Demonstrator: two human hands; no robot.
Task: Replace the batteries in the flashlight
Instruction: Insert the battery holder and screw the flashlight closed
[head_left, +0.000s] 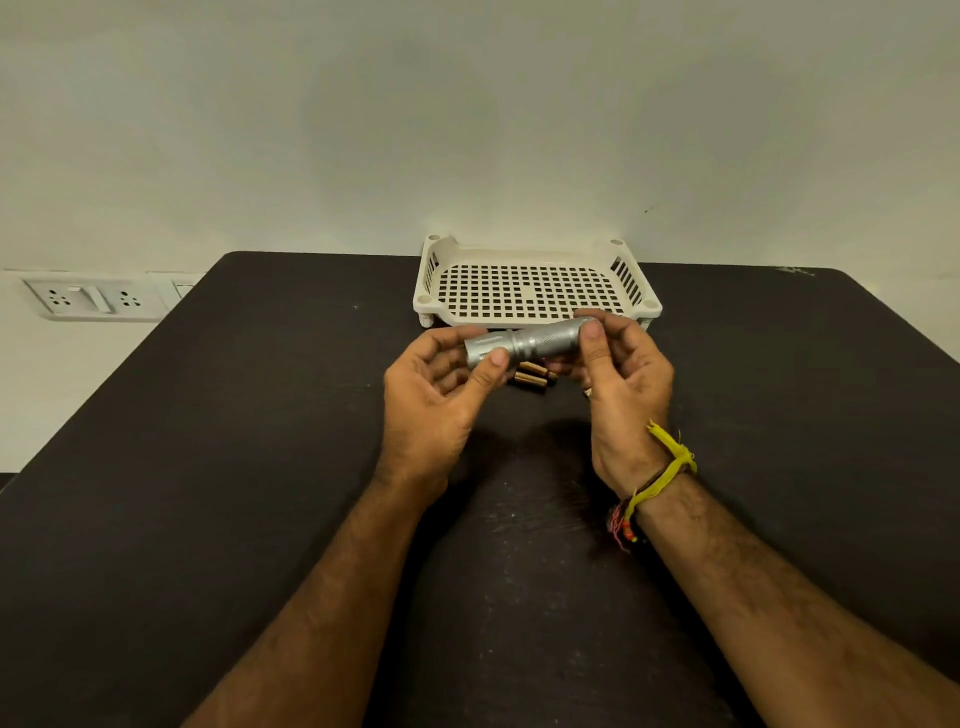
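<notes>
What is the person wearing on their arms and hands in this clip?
Both forearms are bare, with no sleeves or gloves in view. The left hand wears nothing visible. The right hand has knotted yellow thread tied at the wrist, alongside thinner red-orange threads.

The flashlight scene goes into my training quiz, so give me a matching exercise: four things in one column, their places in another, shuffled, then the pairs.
Things:
1. flashlight
2. batteries
3. white basket
4. yellow thread band

Places:
A. at the table's far edge
B. around the right wrist
C. lying on the table under the hands
D. held between left hand and right hand

Pairs: 1-D, 2-C, 3-A, 4-B
</notes>
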